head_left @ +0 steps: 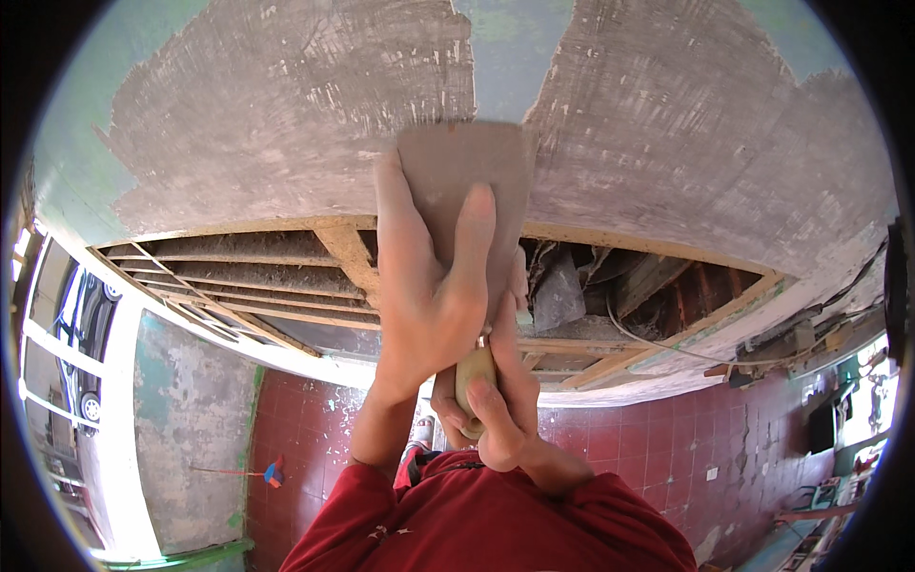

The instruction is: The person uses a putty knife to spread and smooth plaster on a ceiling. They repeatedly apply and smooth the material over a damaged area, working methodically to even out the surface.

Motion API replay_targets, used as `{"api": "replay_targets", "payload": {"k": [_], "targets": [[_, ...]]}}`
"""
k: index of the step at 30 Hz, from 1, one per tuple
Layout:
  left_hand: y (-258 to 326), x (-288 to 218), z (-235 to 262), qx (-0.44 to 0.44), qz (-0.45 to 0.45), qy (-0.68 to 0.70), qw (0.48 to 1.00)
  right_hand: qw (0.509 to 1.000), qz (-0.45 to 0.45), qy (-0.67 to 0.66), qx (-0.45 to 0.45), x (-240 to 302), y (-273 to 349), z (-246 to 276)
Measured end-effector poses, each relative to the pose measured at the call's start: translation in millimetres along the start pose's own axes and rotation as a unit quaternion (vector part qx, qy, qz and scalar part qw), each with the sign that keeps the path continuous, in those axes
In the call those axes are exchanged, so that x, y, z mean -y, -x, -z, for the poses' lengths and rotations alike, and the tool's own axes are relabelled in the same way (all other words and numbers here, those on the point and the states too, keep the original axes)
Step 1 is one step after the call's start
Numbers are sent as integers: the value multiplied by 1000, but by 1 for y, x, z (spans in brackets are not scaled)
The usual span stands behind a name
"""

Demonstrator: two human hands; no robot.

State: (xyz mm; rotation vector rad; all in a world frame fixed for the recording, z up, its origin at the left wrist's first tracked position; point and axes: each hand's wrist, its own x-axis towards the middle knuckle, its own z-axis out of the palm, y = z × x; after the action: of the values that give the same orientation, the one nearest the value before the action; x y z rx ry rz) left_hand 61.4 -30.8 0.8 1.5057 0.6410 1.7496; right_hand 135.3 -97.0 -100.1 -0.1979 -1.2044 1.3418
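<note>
Now, spread across the far side is the big patchy surface (286,114), scratched brown-grey, with a pale blue-green strip (517,57) running between the rough areas. Red tile floor (629,439) fills the near side. Between them stretches wooden framing (346,253) around dark gaps, left and right, and stray edges there could catch a knuckle.

And centre stage, the scraper (457,157), its broad blade pointing far, just short of the strip or touching it; I can't tell which. Keeping that wide edge level looks like the key, since a dug-in corner would gouge.

The left hand (429,305) clamps the blade, thumb lying along its near face, fingers closed round the left edge: good for steady, even pressure. Behind it, the right hand (510,400) wraps the handle (474,372), fingers curled tight, ideally guiding angle while the left presses.
</note>
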Motion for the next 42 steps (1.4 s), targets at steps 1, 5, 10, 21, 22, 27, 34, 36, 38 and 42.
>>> {"api": "replay_targets", "payload": {"k": [1, 5, 10, 21, 22, 27, 34, 36, 38, 42], "targets": [[-1, 0, 1, 3, -11, -8, 1000, 1000, -7, 0, -2, 4, -5, -2], [-5, 8, 8, -17, -45, -87, 995, 999, -16, 32, -21, 10, -16, -7], [19, 9, 73, -33, -256, -420, 870, 996, -18, 41, -80, 16, -8, -11], [-39, -2, 44, 435, -620, -402, 515, 1000, -17, -8, 21, -5, -1, -3], [-43, -3, 40, 458, -612, -413, 495, 1000, -21, 1, 4, -4, -3, -6], [-51, 16, 38, 466, -601, -397, 514, 997, -37, -4, -60, -8, -6, -17], [-57, 11, 42, 506, -557, -383, 535, 998, -36, -47, 16, -12, -7, -8], [-54, 8, 40, 507, -547, -378, 548, 998, -26, -51, 18, -15, -4, -7], [-53, 5, 37, 507, -541, -389, 547, 995, -20, -98, 14, -15, -2, -7], [-54, 7, 38, 521, -526, -387, 550, 992, -26, -120, 23, -12, -4, -7]]}}
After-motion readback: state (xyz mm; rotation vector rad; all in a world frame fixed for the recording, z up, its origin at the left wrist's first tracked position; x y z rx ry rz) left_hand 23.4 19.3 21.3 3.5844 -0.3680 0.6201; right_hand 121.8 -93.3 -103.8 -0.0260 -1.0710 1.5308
